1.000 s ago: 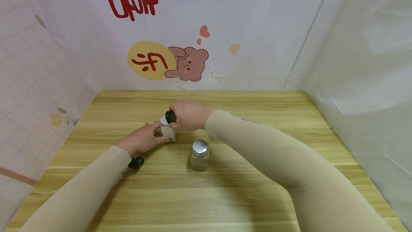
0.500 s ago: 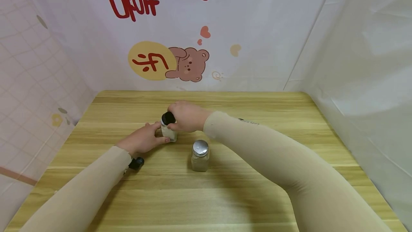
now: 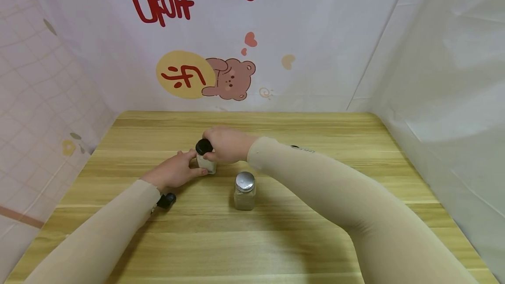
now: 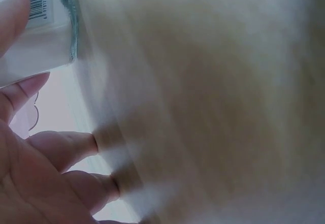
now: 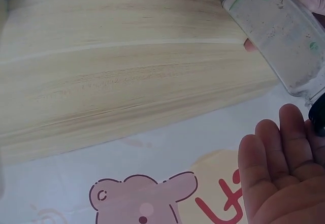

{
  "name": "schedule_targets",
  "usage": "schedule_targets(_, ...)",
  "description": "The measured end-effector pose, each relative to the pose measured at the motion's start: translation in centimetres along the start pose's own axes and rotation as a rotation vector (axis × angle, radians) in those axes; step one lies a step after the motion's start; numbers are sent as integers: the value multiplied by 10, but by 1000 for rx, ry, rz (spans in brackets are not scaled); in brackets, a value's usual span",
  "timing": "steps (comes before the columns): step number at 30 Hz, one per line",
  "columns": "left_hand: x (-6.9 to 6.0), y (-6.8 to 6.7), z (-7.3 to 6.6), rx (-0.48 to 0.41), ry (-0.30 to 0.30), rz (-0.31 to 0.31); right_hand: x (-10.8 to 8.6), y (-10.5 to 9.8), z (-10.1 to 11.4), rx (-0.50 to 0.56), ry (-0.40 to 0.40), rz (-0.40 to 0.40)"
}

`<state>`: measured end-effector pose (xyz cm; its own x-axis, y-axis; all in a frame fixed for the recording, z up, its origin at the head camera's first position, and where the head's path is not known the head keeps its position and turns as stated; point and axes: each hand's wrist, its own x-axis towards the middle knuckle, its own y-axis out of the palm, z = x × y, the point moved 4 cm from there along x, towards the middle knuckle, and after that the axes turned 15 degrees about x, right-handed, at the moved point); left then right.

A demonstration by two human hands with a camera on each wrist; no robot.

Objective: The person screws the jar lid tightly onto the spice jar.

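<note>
Right grip [image 3: 226,144] pinches black lid [image 3: 204,147] between thumb and finger, other fingers extended in right wrist view. Lid at mouth of jar [image 3: 208,165]. Left grip [image 3: 175,171] spread to jar's width, thumb and finger holding its sides. Jar stands on counter [image 3: 252,249], left of centre. Silver-topped jar [image 3: 245,197] stands apart, nearer person. Bear print [image 3: 234,80] on wall [image 3: 311,25] behind.
</note>
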<state>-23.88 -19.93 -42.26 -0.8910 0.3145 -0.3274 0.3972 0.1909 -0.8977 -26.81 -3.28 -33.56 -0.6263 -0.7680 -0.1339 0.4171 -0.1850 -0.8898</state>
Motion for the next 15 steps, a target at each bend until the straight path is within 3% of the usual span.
schedule_targets(15, -2, 0, 0, -5, 4, 2, 3, 4, -1, -7, 12, 25)
